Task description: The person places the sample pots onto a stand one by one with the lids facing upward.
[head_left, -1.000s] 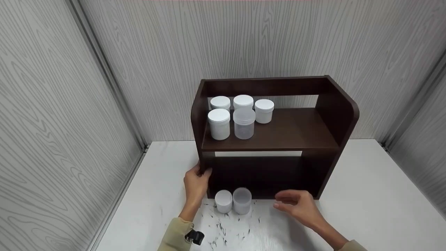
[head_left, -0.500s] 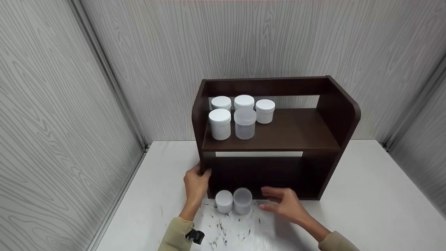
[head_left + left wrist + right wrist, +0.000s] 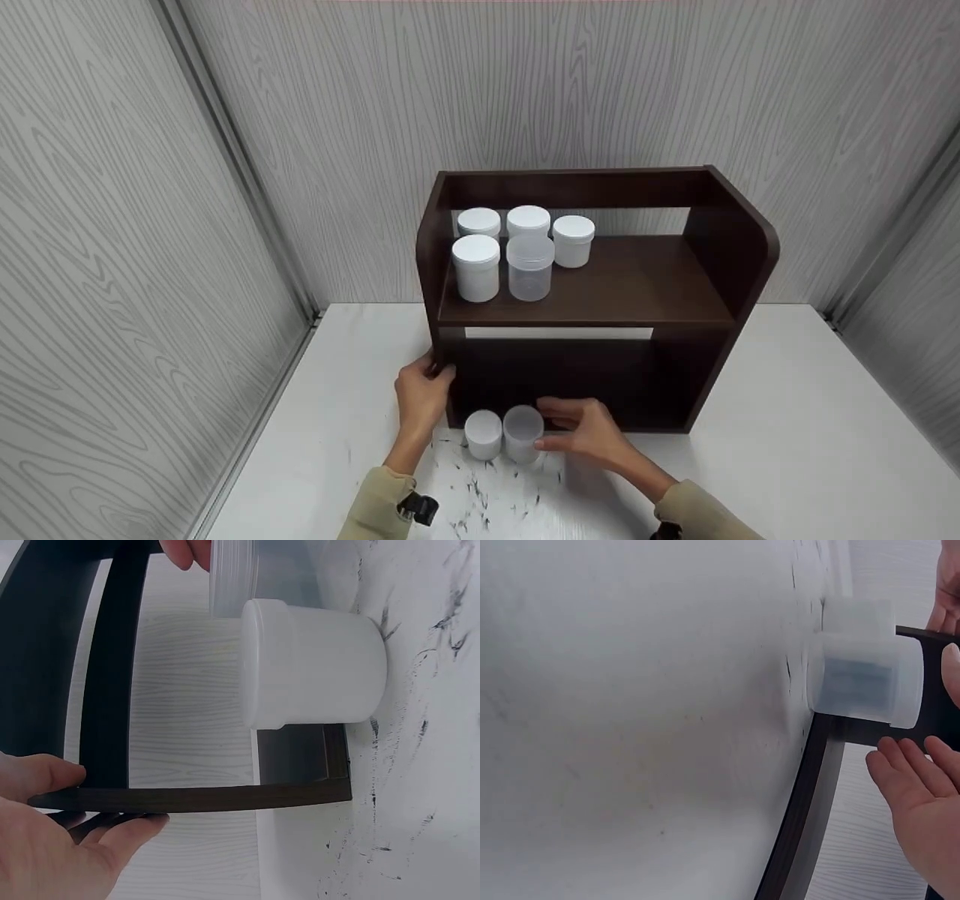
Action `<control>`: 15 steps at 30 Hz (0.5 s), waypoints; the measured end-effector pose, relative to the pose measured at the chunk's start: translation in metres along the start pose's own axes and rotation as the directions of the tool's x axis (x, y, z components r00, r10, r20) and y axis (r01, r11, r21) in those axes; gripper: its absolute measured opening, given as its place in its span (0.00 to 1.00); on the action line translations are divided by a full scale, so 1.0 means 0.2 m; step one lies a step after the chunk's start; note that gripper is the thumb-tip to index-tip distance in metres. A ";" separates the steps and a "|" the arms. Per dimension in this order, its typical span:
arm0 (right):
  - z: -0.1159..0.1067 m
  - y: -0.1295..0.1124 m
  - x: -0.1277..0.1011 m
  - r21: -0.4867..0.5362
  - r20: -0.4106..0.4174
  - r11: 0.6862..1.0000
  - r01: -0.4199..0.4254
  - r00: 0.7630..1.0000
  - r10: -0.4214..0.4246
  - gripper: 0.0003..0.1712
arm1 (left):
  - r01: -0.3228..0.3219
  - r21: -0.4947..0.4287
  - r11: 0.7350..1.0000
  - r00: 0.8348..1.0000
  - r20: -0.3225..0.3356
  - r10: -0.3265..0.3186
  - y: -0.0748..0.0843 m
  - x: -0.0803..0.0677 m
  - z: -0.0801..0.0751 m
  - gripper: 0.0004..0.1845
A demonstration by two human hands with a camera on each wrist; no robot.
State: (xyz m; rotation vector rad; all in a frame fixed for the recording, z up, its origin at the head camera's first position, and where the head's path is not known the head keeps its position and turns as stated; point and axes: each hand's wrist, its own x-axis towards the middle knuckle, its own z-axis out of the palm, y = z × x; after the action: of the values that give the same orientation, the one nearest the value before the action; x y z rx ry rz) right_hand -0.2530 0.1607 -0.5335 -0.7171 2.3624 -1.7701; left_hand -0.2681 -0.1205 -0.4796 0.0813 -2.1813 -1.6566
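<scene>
We find the left hand (image 3: 422,390) gripping the dark shelf (image 3: 600,292) at its lower left post, apparently steadying it, while the right hand (image 3: 589,435), fingers relaxed, touches the clear jar (image 3: 523,433) standing before that shelf.

The place looks like a staged recording booth or test cell rather than a lived-in room. Pale grey wood-grain panels (image 3: 112,225) close it in on the left, right and far sides, joined by metal corner strips (image 3: 240,180). A white table (image 3: 810,435) fills the floor of it, bearing only a dark brown shelf unit (image 3: 720,247) with identical plain plastic jars (image 3: 477,267).
</scene>
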 end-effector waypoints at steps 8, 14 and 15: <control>0.04 0.03 0.03 0.039 0.038 0.999 -0.023 0.999 0.021 0.42 | 0.013 0.005 1.000 1.000 0.000 -0.013 -0.01 0.00 0.00 0.23; 0.05 0.03 0.05 0.059 0.030 0.998 -0.029 0.999 0.027 0.43 | 0.019 -0.003 1.000 1.000 -0.019 -0.019 -0.01 0.01 0.00 0.22; 0.05 0.03 0.06 0.061 0.030 0.998 -0.028 0.999 0.026 0.43 | 0.017 -0.003 1.000 1.000 -0.021 -0.018 -0.01 0.01 0.00 0.22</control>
State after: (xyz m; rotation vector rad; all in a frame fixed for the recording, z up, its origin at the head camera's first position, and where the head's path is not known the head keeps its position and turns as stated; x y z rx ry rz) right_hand -0.2612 0.1478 -0.5412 -0.6940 2.2773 -1.8002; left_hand -0.2695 -0.1213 -0.4806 0.1172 -2.1684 -1.6605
